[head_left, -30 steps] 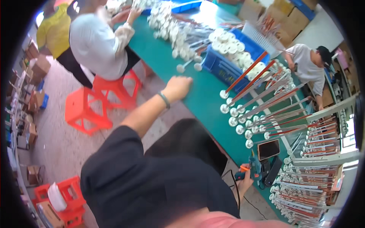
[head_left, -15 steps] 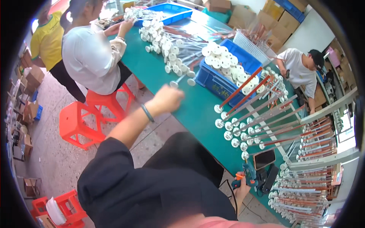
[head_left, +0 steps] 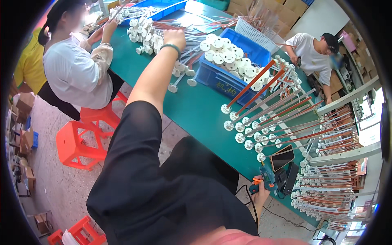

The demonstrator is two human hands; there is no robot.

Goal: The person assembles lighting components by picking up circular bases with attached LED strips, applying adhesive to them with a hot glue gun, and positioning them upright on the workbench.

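At the desk's [head_left: 196, 118] near edge, toward its right end, the person's right hand [head_left: 260, 198] is wrapped around the handle of a teal glue gun [head_left: 267, 177] with an orange trigger. A black cable [head_left: 249, 195] hangs from it below the edge. Just beyond lie a dark-screened phone [head_left: 282, 158] and a black block [head_left: 290, 178], both close to the gun. Past them, a cluster of thin brown and grey rods on white disc feet [head_left: 240, 137] stands on the desk, between the gun and the far edge.

Farther left, a blue bin [head_left: 204, 72] full of white discs [head_left: 222, 53] stands between that cluster and a heap of disc-ended rods [head_left: 143, 34]. Yellowish handwriting marks the bin's near wall. The person's left arm stretches across the near edge; the left hand [head_left: 174, 38] is curled at the heap, fingertips hidden, so I cannot tell whether it grips a rod.

Behind the bin is a white mesh basket [head_left: 254, 32]; a blue tray [head_left: 173, 9] is toward the desk's far left. A seated co-worker [head_left: 73, 69] occupies the left side, another in a black cap [head_left: 312, 57] the far side.
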